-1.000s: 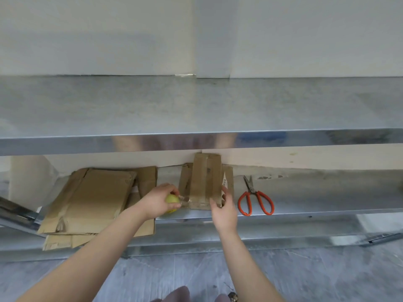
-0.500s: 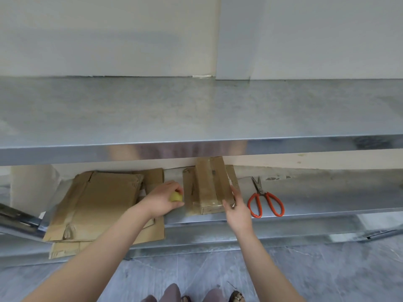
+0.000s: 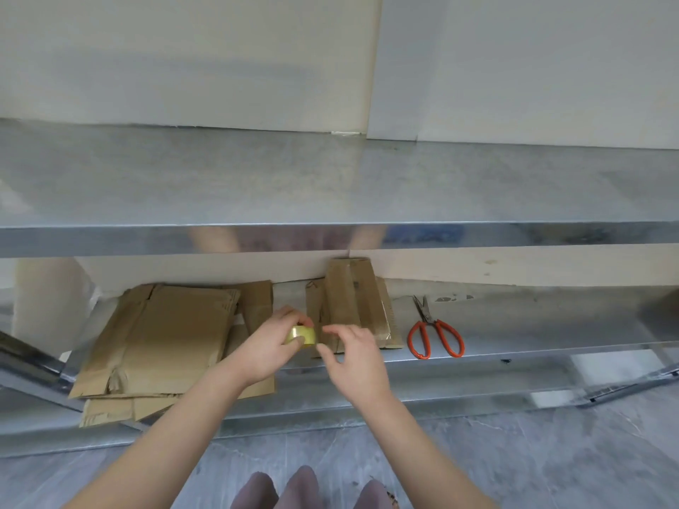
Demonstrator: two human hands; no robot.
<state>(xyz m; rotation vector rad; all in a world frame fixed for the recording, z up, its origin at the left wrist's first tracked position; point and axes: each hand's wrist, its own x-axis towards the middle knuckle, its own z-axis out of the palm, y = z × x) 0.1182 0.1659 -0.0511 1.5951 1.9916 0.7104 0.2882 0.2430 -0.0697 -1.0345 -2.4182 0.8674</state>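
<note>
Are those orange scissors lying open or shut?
Shut: the scissors lie on the shelf with their blades closed together into one point.

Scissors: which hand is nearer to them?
Right. The right hand is a little to the left of the scissors, not touching them. The left hand is farther left and grips the tape.

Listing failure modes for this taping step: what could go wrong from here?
1. The left hand grips the clear tape roll and the right hand fingers beside it. No tape end shows, so it may be hard to find or may re-stick.
2. The folded cardboard lies unheld near the lower shelf front edge, so a tape tug could drag it off.
3. The scissors lie apart on the right, so cutting needs a free hand.
</note>
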